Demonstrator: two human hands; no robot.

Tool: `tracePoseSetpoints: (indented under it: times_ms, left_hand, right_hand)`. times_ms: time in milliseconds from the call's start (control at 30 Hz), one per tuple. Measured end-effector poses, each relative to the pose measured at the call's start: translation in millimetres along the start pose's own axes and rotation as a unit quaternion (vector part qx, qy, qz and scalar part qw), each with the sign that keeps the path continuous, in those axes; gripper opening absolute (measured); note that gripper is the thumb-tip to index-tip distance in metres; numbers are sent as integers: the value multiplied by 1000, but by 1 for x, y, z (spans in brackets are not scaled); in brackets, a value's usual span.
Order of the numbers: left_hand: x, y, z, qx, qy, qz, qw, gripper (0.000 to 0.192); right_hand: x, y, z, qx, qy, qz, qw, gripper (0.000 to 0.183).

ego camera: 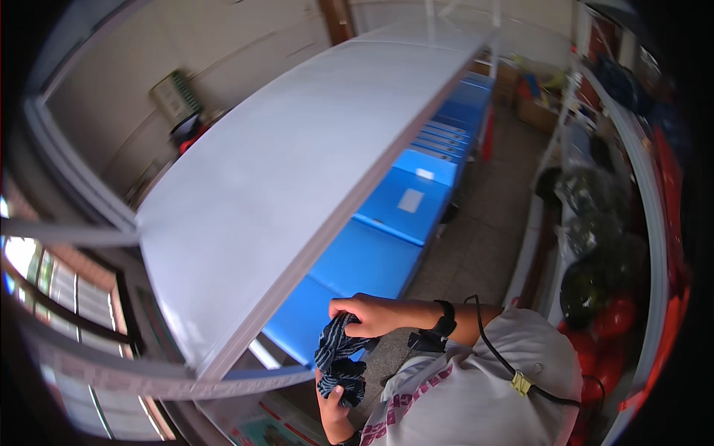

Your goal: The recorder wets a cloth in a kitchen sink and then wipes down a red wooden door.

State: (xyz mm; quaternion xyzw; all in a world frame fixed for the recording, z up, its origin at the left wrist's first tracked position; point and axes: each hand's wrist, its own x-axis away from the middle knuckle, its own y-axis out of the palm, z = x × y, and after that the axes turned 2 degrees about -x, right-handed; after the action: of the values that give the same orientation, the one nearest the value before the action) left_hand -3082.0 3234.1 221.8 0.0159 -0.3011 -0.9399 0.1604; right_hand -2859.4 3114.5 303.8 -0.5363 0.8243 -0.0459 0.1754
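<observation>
A bunched dark cloth with pale stripes [337,345] is between my two hands, low in the head view. My right hand [357,316] grips its upper part, thumb and fingers closed around the folds. Lower down, my left hand [332,406] holds the other end with its thumb pressed on it. Both hands are close to the near end of a metal rack, whose white top shelf [268,139] spreads out ahead. Below that shelf, blue file boxes [410,203] bearing white labels lie on a lower level, beyond my right hand.
A second rack [641,184] on the right holds dark helmets [585,290] in clear plastic and red items [613,318]. Tiled floor [474,223] runs between the racks. Cardboard boxes [535,111] stand at the far end. A barred window [72,295] is at left.
</observation>
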Motion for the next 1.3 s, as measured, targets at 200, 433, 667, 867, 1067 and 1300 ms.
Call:
tracePoseSetpoints:
  times_ms: [200,433,667,867,1067,1300]
  left_hand:
    - [-67,50,-68,-69,-106,-70,989,76]
    - [-190,205,-137,-170,-161,-161,959,68]
    - [-341,332,-289,-31,-375,-228,898,52]
    - [-429,499,-444,119,-348,-126,921,39]
    - [-527,584,-550,39,-311,-33,949,44]
    - [-626,677,-573,-146,-333,-32,931,77]
  right_hand:
    - [108,-144,5,42,-24,112,993,20]
    - [211,-299,19,89,-34,292,952,24]
    - [314,-431,59,19,64,518,853,25]
    - [379,-507,149,-97,80,678,724,35]
    - [450,-569,278,108,352,734,570,46]
    - [466,-648,342,14,477,431,766,67]
